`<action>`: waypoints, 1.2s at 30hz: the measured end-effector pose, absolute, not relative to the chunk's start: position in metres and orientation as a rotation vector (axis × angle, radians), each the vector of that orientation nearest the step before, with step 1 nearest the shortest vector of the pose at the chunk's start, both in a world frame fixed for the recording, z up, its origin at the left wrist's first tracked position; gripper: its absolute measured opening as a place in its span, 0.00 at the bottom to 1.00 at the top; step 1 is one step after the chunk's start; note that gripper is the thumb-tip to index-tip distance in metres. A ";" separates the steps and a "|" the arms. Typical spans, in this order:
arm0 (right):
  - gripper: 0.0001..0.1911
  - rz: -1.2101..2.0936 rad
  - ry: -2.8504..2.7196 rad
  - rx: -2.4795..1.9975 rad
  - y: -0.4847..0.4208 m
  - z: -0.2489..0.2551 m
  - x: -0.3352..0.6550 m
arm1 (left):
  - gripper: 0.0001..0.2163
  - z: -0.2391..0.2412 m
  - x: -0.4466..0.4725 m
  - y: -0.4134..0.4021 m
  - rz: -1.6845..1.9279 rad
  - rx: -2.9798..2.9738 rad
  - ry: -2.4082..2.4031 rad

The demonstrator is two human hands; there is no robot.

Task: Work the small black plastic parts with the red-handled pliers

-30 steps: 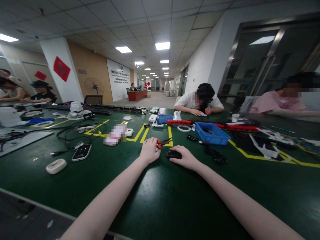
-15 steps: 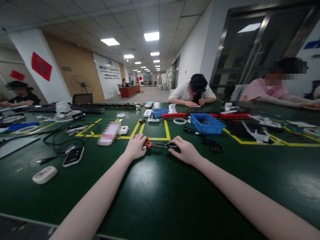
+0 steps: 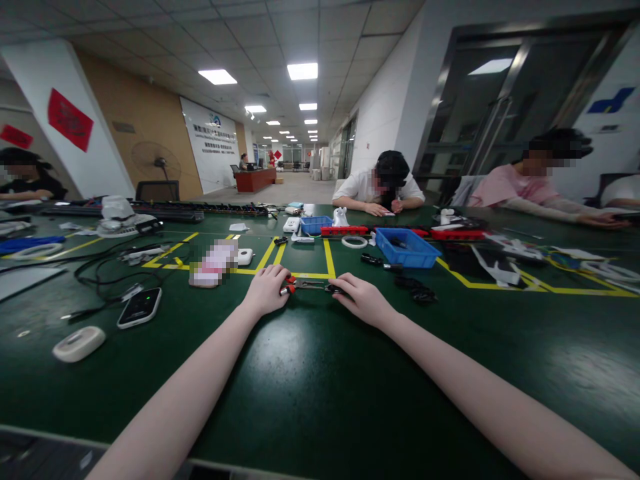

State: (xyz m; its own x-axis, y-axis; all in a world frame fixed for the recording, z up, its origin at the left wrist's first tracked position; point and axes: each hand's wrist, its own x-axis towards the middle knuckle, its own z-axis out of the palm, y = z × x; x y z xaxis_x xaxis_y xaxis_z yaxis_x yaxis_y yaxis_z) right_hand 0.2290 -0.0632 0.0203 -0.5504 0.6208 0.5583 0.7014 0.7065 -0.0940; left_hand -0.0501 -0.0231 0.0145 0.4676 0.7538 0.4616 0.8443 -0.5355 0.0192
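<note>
My left hand (image 3: 267,291) is closed around the orange and black handles of a pair of pliers (image 3: 303,285), whose metal jaws point right. Across from it, my right hand (image 3: 365,301) has its fingers closed on a black object (image 3: 333,289); its kind is mostly hidden by the fingers. The jaws' tip reaches this black object, but whether they grip it I cannot tell. Both hands are low over the green table, just on the near side of the yellow tape (image 3: 329,258).
Left of my hands lie a phone (image 3: 215,263), a small white device (image 3: 245,257), a black device with a green light (image 3: 140,308) and a pale oval case (image 3: 79,344). Beyond my right hand are black cables (image 3: 416,289) and a blue bin (image 3: 407,249). A person (image 3: 380,187) sits opposite.
The view has shifted slightly, moving the table items a little left. My hands are slightly closer together, both still holding their things.
</note>
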 end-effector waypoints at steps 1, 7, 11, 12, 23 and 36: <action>0.18 -0.172 -2.340 -1.001 -0.063 0.020 0.229 | 0.12 0.015 -0.050 -0.023 -0.626 -2.501 -1.380; 0.15 -0.197 -2.368 -0.900 -0.064 0.020 0.228 | 0.12 0.015 -0.050 -0.024 -0.604 -2.510 -1.323; 0.13 -0.237 -2.413 -0.845 -0.065 0.020 0.227 | 0.13 0.015 -0.049 -0.024 -0.586 -2.531 -1.294; 0.13 -0.244 -2.419 -0.838 -0.065 0.020 0.227 | 0.13 0.015 -0.049 -0.024 -0.579 -2.533 -1.295; 0.13 -0.294 -2.448 -0.768 -0.066 0.019 0.229 | 0.14 0.013 -0.047 -0.028 -0.562 -2.583 -1.279; 0.10 -0.280 -2.452 -0.733 -0.066 0.020 0.227 | 0.12 0.012 -0.048 -0.027 -0.506 -2.554 -1.237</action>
State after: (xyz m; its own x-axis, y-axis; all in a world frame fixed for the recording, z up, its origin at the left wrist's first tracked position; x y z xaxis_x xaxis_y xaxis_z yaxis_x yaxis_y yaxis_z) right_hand 0.2274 -0.0657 0.0196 -0.6938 0.4415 0.5689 0.5586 0.8286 0.0382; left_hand -0.0481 -0.0274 0.0116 0.5774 0.7026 0.4158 0.7925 -0.6048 -0.0786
